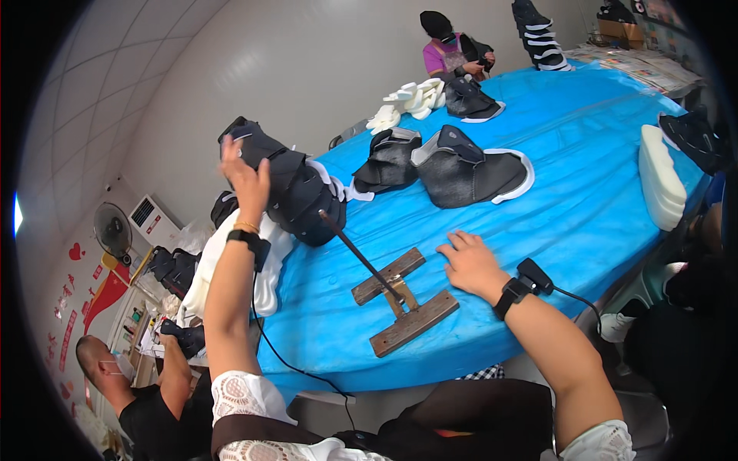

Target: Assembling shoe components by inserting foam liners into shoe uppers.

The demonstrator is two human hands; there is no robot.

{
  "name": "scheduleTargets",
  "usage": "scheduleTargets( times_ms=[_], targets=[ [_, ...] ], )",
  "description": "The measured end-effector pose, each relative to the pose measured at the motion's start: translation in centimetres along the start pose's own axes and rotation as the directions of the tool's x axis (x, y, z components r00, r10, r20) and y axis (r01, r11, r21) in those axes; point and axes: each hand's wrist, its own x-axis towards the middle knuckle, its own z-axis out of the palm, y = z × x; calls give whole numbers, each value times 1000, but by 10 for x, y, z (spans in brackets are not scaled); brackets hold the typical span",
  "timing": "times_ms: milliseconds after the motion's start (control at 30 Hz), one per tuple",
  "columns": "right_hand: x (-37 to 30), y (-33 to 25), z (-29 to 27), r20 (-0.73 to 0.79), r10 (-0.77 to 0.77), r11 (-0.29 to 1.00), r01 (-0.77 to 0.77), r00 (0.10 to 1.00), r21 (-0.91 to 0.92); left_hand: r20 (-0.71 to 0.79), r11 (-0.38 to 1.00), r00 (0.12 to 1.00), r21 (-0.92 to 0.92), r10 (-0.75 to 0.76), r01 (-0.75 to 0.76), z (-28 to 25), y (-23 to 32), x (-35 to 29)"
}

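Spreading wide, the blue table [553,238] has a tall stack of dark shoe parts [296,184] at its left edge and a wooden stand [413,323] by its near edge. My left hand [247,184], fingers apart, is at the stack; my right hand [474,266], fingers apart, is beside the stand.

Red lettering [68,329] on wall [60,260], too small to read

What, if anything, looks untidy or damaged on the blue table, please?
No damage or spill stands out. The white pieces near the far edge look untidy: they lie jumbled, unlike the neat white stack at right.
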Motion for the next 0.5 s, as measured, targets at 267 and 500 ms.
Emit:
scheduleTargets(
  times_ms=[267, 500],
  targets=[
    [-1, 2, 5, -8, -25, 1000, 25, 1000, 5, 823, 508, 566, -511, 54, 694, 124, 154, -45],
    [5, -2, 0, 62, -17, 997, 21, 998, -73, 931, 163, 359, -344, -71, 925, 218, 232, -90]
  ],
)
